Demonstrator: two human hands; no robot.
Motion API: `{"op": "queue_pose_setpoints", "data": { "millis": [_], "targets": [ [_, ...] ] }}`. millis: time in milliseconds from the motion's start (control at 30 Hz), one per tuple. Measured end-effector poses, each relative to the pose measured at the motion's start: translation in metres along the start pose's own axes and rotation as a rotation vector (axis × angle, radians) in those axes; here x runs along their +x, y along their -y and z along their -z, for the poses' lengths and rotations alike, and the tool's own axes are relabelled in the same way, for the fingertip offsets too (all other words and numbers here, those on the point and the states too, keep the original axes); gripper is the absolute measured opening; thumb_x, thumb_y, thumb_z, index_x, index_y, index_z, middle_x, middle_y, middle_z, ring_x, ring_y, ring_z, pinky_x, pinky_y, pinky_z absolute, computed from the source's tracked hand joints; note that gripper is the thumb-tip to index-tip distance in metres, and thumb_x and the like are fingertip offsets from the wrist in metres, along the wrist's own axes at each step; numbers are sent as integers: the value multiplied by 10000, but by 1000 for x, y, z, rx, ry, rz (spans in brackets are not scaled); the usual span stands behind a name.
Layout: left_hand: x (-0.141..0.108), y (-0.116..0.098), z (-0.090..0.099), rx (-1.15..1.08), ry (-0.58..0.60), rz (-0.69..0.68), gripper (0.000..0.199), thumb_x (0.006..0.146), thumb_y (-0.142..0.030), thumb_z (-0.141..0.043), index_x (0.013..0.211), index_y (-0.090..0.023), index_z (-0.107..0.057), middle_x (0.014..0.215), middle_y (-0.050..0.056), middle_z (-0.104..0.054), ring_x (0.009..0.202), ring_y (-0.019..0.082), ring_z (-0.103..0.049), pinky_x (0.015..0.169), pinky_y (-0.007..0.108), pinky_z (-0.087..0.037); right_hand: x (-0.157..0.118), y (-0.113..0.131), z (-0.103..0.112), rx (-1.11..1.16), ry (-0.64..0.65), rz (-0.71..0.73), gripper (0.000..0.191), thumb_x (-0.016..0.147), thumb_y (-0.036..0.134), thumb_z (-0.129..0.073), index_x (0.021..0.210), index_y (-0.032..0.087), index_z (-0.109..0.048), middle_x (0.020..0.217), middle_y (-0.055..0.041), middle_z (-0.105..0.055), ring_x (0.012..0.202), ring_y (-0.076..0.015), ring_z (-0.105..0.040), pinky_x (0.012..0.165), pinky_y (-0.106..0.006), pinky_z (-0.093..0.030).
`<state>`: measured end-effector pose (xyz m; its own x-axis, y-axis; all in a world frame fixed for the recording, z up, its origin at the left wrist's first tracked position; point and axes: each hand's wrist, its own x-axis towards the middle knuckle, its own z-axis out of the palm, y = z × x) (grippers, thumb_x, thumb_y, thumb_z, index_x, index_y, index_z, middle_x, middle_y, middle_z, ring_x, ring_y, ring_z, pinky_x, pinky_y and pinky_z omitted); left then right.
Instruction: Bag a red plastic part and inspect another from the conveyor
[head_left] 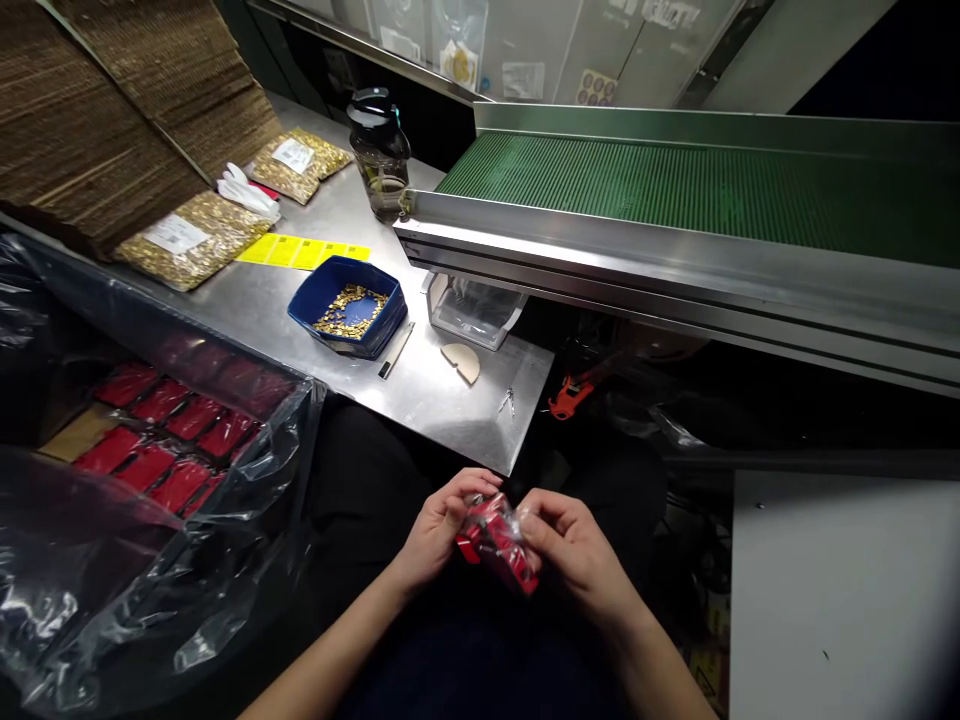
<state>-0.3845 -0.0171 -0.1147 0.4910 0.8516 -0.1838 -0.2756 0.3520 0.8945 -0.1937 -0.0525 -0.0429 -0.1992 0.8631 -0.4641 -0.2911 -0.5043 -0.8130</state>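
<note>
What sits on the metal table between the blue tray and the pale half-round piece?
A slim dark tool lies between the blue tray and the half-round piece, in the head view.

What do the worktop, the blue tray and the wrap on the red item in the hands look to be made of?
Worktop: brushed metal, likely steel, with a dull grey sheen. Blue tray: probably moulded plastic, glossy with rounded corners. Wrap on the red item, held by left hand and right hand: thin clear plastic film, crinkled with bright glints.

dim overall | glare on steel table [435, 390] | dark lap shadow | edges bowed
</note>
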Motion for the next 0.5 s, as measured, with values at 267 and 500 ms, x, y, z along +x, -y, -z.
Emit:
{"op": "queue_pose_setpoints", "data": {
  "millis": [267,500],
  "targets": [
    [-19,-21,-22,382,114,-23,1060,618,-343,-973,1508,-301,-399,1311,106,-594,1160,324,-626,1051,455,-509,8,-7,-7,257,-110,-26,310,910,450,-753,797,209,-594,608,51,-541,488,-71,-432,490,-191,-364],
    [-31,-23,-26,-60,86,241,877,876,-477,-717,1591,-308,-238,1201,85,-668,909,205,-681,786,319,-569,6,3,20,-662,-166,93,296,982,529,-604,894,251,-660,778,-2,-642,668,-161,-581,595,-260,-439]
  ]
}}
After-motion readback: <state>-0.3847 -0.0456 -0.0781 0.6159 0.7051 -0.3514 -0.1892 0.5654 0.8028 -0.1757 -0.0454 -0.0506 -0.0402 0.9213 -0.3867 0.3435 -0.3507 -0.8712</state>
